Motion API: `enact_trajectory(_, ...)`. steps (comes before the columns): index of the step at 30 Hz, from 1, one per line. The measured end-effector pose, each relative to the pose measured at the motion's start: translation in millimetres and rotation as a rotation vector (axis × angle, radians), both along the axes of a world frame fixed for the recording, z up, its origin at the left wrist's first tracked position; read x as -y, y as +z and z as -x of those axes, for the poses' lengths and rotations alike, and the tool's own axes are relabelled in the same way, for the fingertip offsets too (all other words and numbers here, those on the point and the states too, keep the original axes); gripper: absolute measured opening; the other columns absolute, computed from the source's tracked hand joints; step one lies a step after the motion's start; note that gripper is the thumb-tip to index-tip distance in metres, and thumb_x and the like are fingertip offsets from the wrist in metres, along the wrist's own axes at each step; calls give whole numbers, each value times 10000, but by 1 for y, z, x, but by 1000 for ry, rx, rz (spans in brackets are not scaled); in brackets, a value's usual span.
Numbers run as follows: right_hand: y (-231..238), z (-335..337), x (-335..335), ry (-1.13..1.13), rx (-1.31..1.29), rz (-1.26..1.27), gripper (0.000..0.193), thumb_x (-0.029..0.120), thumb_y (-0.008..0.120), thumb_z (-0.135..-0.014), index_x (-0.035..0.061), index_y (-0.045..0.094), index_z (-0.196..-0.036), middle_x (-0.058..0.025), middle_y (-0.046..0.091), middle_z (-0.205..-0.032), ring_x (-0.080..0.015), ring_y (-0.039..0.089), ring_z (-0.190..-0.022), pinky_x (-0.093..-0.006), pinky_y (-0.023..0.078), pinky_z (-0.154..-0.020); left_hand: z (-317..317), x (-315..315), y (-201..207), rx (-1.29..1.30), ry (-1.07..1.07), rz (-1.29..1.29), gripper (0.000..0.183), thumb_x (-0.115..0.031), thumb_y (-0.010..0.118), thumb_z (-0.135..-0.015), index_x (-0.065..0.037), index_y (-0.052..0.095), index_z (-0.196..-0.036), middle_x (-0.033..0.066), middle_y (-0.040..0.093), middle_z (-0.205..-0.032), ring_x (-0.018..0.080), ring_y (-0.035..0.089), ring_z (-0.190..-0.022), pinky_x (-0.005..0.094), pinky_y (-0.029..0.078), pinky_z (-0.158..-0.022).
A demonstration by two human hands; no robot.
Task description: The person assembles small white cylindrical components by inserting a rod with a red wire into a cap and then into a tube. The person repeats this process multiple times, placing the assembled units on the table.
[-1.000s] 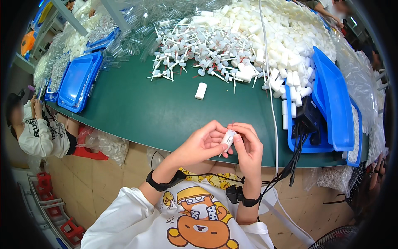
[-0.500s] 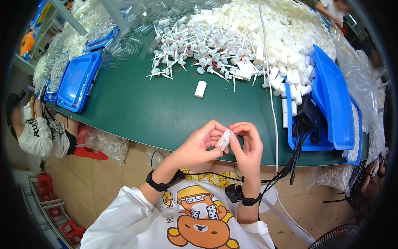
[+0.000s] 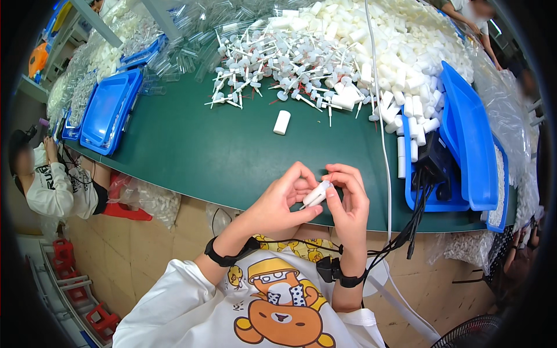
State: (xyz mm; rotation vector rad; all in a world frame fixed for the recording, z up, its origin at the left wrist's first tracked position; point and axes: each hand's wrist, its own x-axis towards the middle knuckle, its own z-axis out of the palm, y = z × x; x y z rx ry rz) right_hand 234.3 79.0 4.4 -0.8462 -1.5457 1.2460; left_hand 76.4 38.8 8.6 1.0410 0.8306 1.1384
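A short white plastic cylinder [image 3: 315, 195] is held tilted above the near edge of the green table. My left hand [image 3: 290, 196] has its thumb along the lower end and curled fingers behind it. My right hand [image 3: 350, 196] pinches the upper right end between thumb and fingers, where thin red wires [image 3: 331, 179] stick out. What lies inside the cylinder is hidden. Beyond my hands a single white cylinder [image 3: 282, 122] lies on its side. Farther back spreads a pile of white stems with grey-white round caps and red wires [image 3: 284, 64].
A large heap of white cylinders [image 3: 400, 52] fills the back right. Blue trays stand right [image 3: 473, 145] and left [image 3: 110, 113]. A white cable [image 3: 384, 145] crosses the table near black cables [image 3: 420, 200]. Clear tubes [image 3: 185, 49] lie behind. A co-worker [image 3: 55, 185] sits at left.
The cylinder in my hands has turned flatter, and more of its side shows. My left fingers have shifted slightly up and apart around it. My right hand stays at the wired end.
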Motion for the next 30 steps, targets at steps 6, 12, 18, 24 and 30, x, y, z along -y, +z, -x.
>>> enact_trajectory(6, 3, 2, 0, -18, -11, -24, 205, -34, 575, -819, -39, 574, -1024, -139, 533, -1093, -185, 543, -966, -296, 465, -825, 3, -2, 6, 33, -5, 121, 280, 0, 588, -887, -44, 365, -1051, 98, 611, -1005, 114, 588, -889, 250, 488, -730)
enact_trajectory(12, 16, 0, 16, -320, -69, -71, 208, -21, 594, -806, -41, 555, -1010, -104, 510, -964, -191, 516, -884, -322, 445, -791, 1, -5, 3, 39, -13, 63, 204, -58, 525, -936, -52, 353, -1044, 175, 612, -1103, 101, 567, -828, 233, 470, -685)
enact_trajectory(18, 124, -18, 32, 217, 69, -766, 92, 111, 622, -748, 36, 619, -802, -48, 566, -715, -210, 530, -711, -356, 416, -626, 9, 6, 2, 2, 55, 67, 151, -93, 482, -961, -56, 354, -1031, 200, 613, -1103, 105, 554, -772, 235, 467, -671)
enact_trajectory(24, 156, -55, 50, 251, 218, -1014, 108, 290, 628, -795, 182, 622, -803, 32, 569, -781, -133, 548, -678, -287, 431, -579, 4, -8, -1, 40, -23, -5, 137, -125, 461, -976, -41, 358, -1010, 235, 616, -1073, 126, 581, -743, 258, 490, -663)
enact_trajectory(30, 168, -81, 81, 307, 345, -638, 87, 296, 663, -805, 240, 646, -869, -2, 575, -846, -150, 565, -723, -260, 465, -558, 6, -8, -5, 54, -62, -31, 100, -118, 415, -983, -56, 359, -1038, 311, 579, -1111, 190, 611, -777, 301, 514, -685)
